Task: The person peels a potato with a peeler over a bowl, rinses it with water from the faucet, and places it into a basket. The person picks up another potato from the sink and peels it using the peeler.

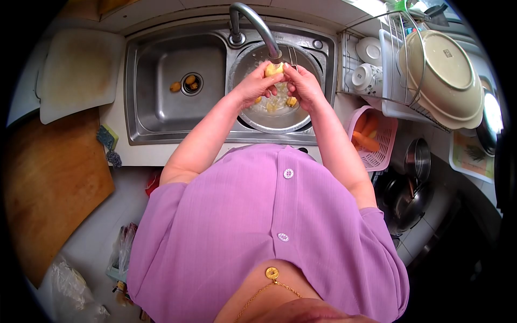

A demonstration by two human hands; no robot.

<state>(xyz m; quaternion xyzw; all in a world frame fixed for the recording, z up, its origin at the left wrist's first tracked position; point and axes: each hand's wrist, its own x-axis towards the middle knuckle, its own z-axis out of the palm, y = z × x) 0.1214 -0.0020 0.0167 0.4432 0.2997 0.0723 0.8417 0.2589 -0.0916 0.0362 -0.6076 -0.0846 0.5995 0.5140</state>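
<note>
My left hand (257, 85) is closed around a pale yellow piece that looks like a peeled potato (273, 69), just under the faucet mouth. My right hand (305, 89) is closed, its fingertips against the potato's right side. From its fingers a thin metal loop-shaped tool (292, 54) sticks up; its kind is not clear. Below both hands sits a round metal basin (237, 81) with water. A yellow-brown chunk (291, 102) lies in the basin under my right hand, and another is partly hidden by my left fingers.
A curved faucet (258, 24) arches over the basin. Several small brown potatoes (175, 86) lie around the drain in the left sink bowl (156, 116). Right of the sink are a dish rack (350, 54) and a pink basket (385, 156) with carrots. A cutting board (81, 75) and sponge (107, 137) are left.
</note>
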